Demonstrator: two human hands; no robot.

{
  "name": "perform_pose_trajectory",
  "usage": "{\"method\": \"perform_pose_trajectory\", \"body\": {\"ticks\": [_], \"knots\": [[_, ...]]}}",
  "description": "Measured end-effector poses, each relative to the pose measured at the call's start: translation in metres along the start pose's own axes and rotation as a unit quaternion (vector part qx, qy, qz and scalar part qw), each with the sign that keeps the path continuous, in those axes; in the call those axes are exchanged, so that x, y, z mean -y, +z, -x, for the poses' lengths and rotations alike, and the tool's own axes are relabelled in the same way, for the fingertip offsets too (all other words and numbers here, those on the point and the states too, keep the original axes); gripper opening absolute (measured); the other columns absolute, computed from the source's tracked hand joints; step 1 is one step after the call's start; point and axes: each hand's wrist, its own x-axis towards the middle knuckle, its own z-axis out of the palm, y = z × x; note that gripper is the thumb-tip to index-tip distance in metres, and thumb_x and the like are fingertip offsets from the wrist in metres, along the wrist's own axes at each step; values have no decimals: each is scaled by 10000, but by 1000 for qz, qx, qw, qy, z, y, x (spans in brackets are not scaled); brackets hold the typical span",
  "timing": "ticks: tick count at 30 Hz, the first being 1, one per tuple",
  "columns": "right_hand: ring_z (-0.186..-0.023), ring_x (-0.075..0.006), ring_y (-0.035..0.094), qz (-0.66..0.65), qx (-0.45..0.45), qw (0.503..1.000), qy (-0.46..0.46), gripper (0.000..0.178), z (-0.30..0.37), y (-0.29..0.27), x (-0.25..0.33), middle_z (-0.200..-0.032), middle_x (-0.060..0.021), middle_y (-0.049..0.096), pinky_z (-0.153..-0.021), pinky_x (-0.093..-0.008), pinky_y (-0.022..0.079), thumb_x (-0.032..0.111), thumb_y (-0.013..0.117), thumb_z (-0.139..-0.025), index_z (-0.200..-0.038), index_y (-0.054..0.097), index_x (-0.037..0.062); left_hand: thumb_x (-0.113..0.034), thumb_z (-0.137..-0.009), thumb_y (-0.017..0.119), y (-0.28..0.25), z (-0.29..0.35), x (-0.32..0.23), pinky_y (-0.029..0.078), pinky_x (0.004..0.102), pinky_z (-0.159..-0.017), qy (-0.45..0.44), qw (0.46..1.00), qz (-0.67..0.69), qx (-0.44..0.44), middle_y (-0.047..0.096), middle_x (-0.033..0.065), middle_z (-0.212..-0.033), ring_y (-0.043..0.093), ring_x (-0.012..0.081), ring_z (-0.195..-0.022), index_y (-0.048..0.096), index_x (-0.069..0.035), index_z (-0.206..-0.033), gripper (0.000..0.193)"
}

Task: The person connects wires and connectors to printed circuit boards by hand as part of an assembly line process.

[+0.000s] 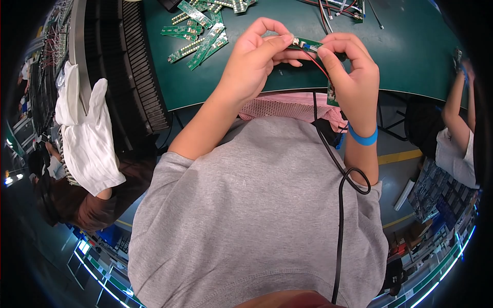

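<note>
A narrow green circuit board (307, 44) with a white connector is held up over the near part of the table. My left hand (257, 59) is closed on its left end, thumb on top by the connector. At the board's right part, my right hand (354, 74) pinches it between thumb and fingers, near a small blue and white part. Red and black wires (319, 65) run from the board towards my right palm. Another green board piece (332, 96) hangs below that palm; whether it is gripped or only hangs by the wires I cannot tell.
A pile of green circuit boards (205, 38) lies left on the green table (246, 10). Wired boards (349, 9) lie at the far right. A dark ribbed conveyor (138, 66) borders the left side. People with white gloves (90, 138) and a blue wristband (465, 74) work nearby.
</note>
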Motion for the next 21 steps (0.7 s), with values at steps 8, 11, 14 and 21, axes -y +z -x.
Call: {"method": "perform_pose_trajectory", "body": {"ticks": [8,11,14,21], "knots": [[-721,-171,569,2,-1,1000,8,54,1,0,2,-828,-91,593,-654,-256,448,15,596,-744,-756,577,-34,-90,-873,504,1,2,0,498,282,-685,0,1000,-3,-3,590,84,-871,638,260,-853,445,-28,-963,124],[-718,-172,569,12,-2,1000,5,51,1,-1,3,-829,-91,591,-655,-258,448,10,593,-739,-755,577,-35,-87,-873,502,1,2,0,497,283,-689,-1,1000,-3,1,590,86,-872,636,264,-857,445,-29,-964,122],[-714,-173,568,9,-10,1000,5,50,1,0,3,-830,-91,588,-654,-257,448,7,593,-733,-750,576,-37,-84,-873,502,2,2,0,497,281,-687,0,1000,1,3,592,88,-869,637,266,-854,444,-29,-964,121],[-713,-180,567,9,-11,1000,5,53,1,0,5,-827,-98,582,-650,-261,445,6,597,-724,-742,577,-40,-74,-869,503,4,2,-2,499,280,-683,2,1000,7,1,597,105,-872,639,265,-846,438,-27,-969,128]]}}
